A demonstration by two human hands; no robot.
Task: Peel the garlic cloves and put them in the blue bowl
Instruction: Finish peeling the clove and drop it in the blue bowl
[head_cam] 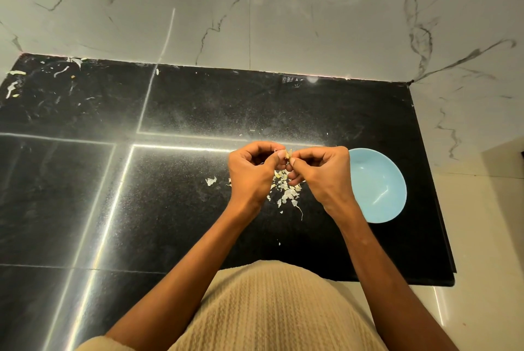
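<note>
A small pale garlic clove, papery skin partly loose, is pinched between left hand and right hand, held together above scattered peels, left of the blue bowl.

A home kitchen, by the look of it. The bench is polished black granite, glossy enough to mirror strip lights, and it runs to a wall of white marble-look tiles with grey veins. Beneath the two grips lies a litter of papery garlic skins, and just right of the right grip stands a light blue bowl.
</note>
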